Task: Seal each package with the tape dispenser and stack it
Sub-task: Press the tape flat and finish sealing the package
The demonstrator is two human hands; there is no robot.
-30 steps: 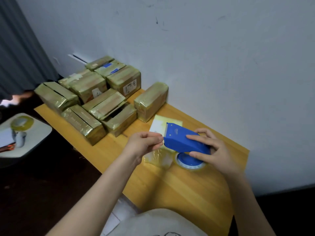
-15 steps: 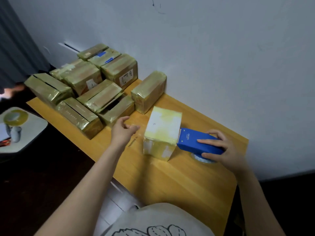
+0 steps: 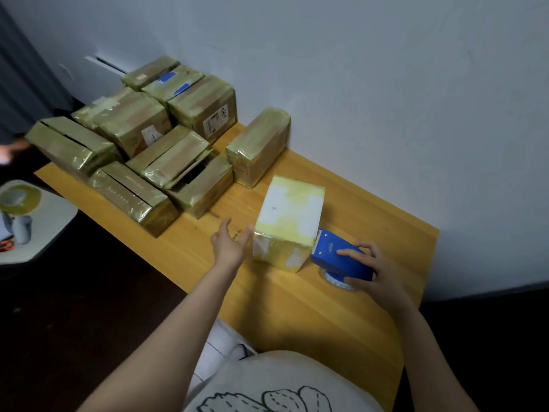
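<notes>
Left hand [image 3: 230,246]: fingers straight, holding nothing, just beside the package [image 3: 289,215]; contact cannot be confirmed; right hand [image 3: 377,272]: fingers curled round the blue tape dispenser [image 3: 335,254], its toothed edge against the package's right face. The package stands on the wooden table [image 3: 297,307]; judged light, stiff-walled, with slick taped skin; best gripped across opposite side faces. Taped boxes [image 3: 133,129] crowd the far end; grey wall [image 3: 386,84] behind.

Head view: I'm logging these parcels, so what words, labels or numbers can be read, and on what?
Nothing can be read for certain.
On the tape dispenser: small white brand print on the blue top, too small to read.
On the brown package by the wall: white label with handwriting and print, blurred.
On the package left of it: white label, blurred.
On the white package: a tiny dark mark, illegible.
</notes>
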